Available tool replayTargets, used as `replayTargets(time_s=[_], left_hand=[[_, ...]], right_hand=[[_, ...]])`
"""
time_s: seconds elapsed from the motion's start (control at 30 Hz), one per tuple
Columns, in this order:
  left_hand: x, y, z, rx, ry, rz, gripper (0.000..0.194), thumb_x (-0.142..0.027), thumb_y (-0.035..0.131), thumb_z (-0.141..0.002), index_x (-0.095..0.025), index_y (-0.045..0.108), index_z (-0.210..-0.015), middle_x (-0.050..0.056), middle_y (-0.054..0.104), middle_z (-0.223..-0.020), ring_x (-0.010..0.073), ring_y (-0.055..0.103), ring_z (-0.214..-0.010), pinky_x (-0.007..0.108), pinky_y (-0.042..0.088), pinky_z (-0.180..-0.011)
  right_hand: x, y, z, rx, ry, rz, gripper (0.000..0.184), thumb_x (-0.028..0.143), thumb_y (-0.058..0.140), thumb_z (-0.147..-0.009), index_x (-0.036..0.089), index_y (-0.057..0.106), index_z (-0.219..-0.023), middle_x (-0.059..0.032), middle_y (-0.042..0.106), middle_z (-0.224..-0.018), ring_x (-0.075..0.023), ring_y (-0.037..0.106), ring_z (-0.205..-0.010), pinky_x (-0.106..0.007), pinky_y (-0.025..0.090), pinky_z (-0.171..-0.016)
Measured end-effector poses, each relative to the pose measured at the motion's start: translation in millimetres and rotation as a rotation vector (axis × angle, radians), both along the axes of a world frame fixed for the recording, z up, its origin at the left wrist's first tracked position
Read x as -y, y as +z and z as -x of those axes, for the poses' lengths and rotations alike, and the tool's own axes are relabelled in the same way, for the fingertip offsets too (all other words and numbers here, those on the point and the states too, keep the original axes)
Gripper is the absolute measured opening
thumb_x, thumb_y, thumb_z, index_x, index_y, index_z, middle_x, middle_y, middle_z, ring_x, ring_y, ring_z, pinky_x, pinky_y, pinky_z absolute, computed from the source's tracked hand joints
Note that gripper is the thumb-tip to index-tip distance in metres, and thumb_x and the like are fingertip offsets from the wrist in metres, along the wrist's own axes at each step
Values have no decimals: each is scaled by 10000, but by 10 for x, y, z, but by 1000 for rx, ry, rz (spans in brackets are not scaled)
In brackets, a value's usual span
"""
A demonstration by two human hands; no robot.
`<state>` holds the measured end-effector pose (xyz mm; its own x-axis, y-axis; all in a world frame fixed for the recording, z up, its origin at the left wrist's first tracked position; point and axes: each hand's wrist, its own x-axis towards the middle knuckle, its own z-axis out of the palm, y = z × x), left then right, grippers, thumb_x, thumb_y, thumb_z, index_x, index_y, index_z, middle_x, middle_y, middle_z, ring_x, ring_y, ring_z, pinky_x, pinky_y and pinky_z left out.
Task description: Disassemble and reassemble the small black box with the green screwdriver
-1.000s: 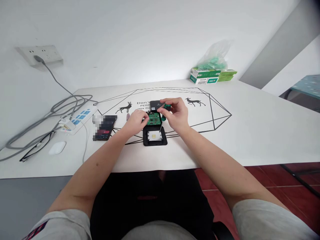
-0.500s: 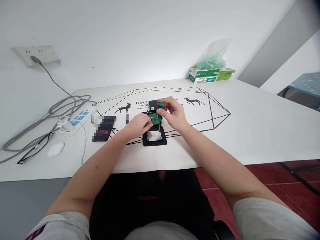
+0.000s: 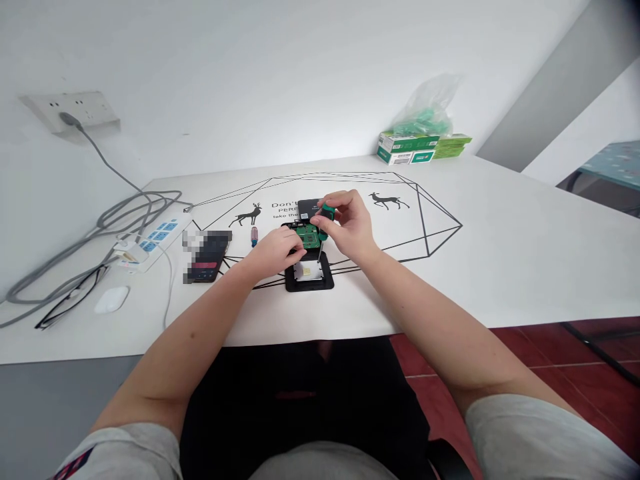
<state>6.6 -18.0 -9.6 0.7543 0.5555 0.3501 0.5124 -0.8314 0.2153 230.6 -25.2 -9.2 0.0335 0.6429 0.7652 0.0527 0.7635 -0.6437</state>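
My right hand is closed round the green handle of a screwdriver. Its thin shaft slants down to the right side of an opened black device, near the upper right corner of the metal plate in its lower frame. My left hand has bent fingers closed on the left edge of the green circuit board; part of the grip is hidden. Behind the board lies a black rectangular part with a small white label, partly covered by my right hand.
Left of my left hand lie a small screwdriver and a phone. Farther left are a power strip, coiled grey cable, glasses and a white case. Green-and-white boxes stand at the back right.
The screwdriver handle has tilted, with its top leaning more to the right. My right hand has turned slightly with it. My left hand and the device stay nearly in place.
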Motion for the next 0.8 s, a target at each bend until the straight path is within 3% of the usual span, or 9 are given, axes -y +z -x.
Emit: replayTargets(time_s=[0.2,0.37,0.57,0.8], left_hand=[[-24,-24,-2,0,-11,-10,236,-298,558,-1060,-230,652,-854,73,723,-880,266,647,-922,438,548,-922],[-26,-30,-9,11,-8,28,242,-311,562,-1061,-229,655,-852,78,733,-899,271,655,-950,442,547,-931],[9,5,-16,64,38,172,223,-320,598,-1046,-230,693,-866,61,745,-925,256,684,-953,413,564,-891],[34,17,-40,110,23,305,178,-302,601,-1032,-230,729,-932,53,770,-987,245,710,-974,404,580,-925]], right_hand=[[19,44,-57,76,156,45,300,570,675,-1028,289,666,-1131,-80,798,-1208,-230,767,-1119,-438,637,-880],[-4,100,-106,139,147,42,269,497,752,-972,281,654,-1101,-41,771,-1088,-197,729,-1015,-355,590,-774],[9,99,-107,234,65,65,424,508,851,-888,300,650,-1198,-21,736,-1120,-186,702,-916,-379,622,-779],[-77,63,-117,-26,-26,11,523,592,855,-898,369,578,-1281,-30,696,-1206,-220,730,-1099,-351,663,-764]])
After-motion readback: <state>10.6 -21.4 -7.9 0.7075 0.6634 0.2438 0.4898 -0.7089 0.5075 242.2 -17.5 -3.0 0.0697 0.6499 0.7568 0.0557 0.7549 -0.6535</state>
